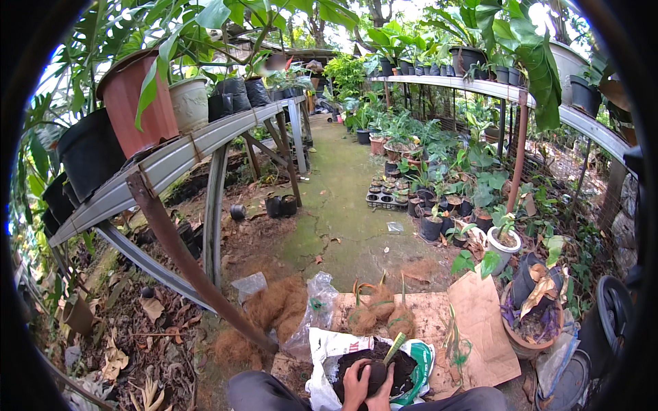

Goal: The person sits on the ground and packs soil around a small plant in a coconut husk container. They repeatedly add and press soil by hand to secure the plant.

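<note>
A dark ball of soil [377, 379] is cupped between my left hand [355, 384] and my right hand [383, 391]. From its top a green, yellow-edged leaf [394, 347] sticks up, tilted to the right. Both hands are over an opened white and green sack [321, 359] that holds loose dark potting soil [401, 367]. Beyond the sack, several fibre-wrapped balls with shoots, such as one coir ball [401, 321], rest on a cardboard sheet [426, 308]. Variegated leaf cuttings [455, 341] lie to the right of the sack.
Brown coir fibre [282, 308] and a clear plastic bag [316, 308] lie at the left. A rusty post [200, 262] slants beside them, under a metal plant bench [205, 141]. At right stand a terracotta pot [532, 334] and a black bucket [604, 329]. A concrete path [334, 190] runs ahead.
</note>
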Demonstrator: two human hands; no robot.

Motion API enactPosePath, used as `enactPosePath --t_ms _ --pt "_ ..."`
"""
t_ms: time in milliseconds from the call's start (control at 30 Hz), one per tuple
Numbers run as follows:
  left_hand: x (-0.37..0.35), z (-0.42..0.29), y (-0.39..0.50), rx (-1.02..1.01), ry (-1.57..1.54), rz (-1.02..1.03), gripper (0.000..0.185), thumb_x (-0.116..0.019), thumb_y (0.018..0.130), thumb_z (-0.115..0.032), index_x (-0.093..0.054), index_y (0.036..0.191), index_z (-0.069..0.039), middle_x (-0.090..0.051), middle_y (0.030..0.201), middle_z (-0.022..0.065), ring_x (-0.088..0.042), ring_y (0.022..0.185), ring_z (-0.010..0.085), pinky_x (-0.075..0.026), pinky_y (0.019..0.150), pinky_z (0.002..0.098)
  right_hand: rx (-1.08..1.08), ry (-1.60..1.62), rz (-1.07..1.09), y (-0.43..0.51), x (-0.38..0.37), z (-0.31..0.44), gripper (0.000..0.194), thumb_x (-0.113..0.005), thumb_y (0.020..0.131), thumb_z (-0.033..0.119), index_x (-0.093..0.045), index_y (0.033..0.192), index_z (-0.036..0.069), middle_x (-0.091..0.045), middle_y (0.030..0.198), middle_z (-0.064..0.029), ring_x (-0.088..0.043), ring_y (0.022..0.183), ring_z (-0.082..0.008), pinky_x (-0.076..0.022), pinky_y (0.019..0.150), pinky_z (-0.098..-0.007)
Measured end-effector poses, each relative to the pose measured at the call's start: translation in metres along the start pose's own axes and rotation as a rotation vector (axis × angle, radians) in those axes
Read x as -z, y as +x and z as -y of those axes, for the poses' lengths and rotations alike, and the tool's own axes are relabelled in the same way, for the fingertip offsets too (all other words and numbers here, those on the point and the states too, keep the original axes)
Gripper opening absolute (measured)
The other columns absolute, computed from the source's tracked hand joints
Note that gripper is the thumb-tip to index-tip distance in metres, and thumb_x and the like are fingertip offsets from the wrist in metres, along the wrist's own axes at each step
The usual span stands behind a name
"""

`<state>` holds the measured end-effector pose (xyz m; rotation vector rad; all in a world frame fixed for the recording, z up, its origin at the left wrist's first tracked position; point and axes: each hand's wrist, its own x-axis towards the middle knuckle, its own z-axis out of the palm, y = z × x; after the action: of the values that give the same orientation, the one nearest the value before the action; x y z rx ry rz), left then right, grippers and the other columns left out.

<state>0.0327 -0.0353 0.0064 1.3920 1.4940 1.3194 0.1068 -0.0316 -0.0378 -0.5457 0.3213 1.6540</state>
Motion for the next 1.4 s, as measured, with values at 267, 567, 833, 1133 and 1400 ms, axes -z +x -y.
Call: enactPosePath --t_ms 267,567,833,1133,1400 --pt "-0.017 -0.011 -0.006 -0.262 0.223 -0.249 0.016 -0.071 0.076 -0.02 -0.067 0.081 -0.005 -0.064 0.086 0.0101 -0.057 0.086 0.0309 -0.044 0.08 0.0406 0.04 -0.15 0.027 0.012 0.011 0.006 0.039 -0.054 0.09 0.047 -0.065 0.098 0.01 -0.067 0.095 -0.0083 -0.065 0.085 -0.0256 -0.055 0.08 -0.0373" --pt "-0.013 0.001 -0.003 -0.264 0.26 -0.21 0.02 -0.068 0.08 -0.017 -0.064 0.093 -0.004 -0.061 0.095 0.0133 -0.057 0.089 0.0294 -0.044 0.082 0.039 -0.025 -0.142 0.025 0.008 0.007 0.006 0.037 -0.055 0.09 0.041 -0.064 0.103 0.008 -0.068 0.098 -0.0102 -0.067 0.088 -0.0255 -0.0561 0.08 -0.0381" --pt "-0.004 -0.007 0.004 0.361 -0.454 -0.029 0.032 -0.056 0.098 -0.024 -0.063 0.119 -0.001 -0.065 0.11 0.0097 -0.059 0.103 0.0182 -0.043 0.095 0.0306 0.096 -0.258 -0.036 0.008 0.004 0.008 0.042 -0.052 0.098 0.044 -0.063 0.11 0.006 -0.069 0.098 -0.0074 -0.069 0.086 -0.0222 -0.0567 0.079 -0.0363" --pt "-0.013 0.01 0.0 0.411 -0.401 -0.04 0.028 -0.074 0.084 -0.015 -0.069 0.107 0.0 -0.069 0.096 0.0095 -0.064 0.085 0.0152 -0.051 0.08 0.0271 0.714 -0.595 -0.19 -0.002 -0.015 -0.01 0.053 -0.041 0.101 0.044 -0.058 0.128 0.002 -0.06 0.122 -0.0098 -0.055 0.113 -0.02 -0.0415 0.098 -0.0333" --pt "-0.015 0.019 0.003 0.396 -0.467 -0.205 0.026 -0.075 0.082 -0.013 -0.068 0.104 0.0 -0.068 0.096 0.0098 -0.063 0.087 0.0164 -0.051 0.081 0.0287 0.632 -0.696 -0.046 0.013 0.002 -0.005 0.065 -0.037 0.098 0.059 -0.049 0.132 0.005 -0.054 0.125 -0.015 -0.05 0.119 -0.0263 -0.0386 0.103 -0.0404"
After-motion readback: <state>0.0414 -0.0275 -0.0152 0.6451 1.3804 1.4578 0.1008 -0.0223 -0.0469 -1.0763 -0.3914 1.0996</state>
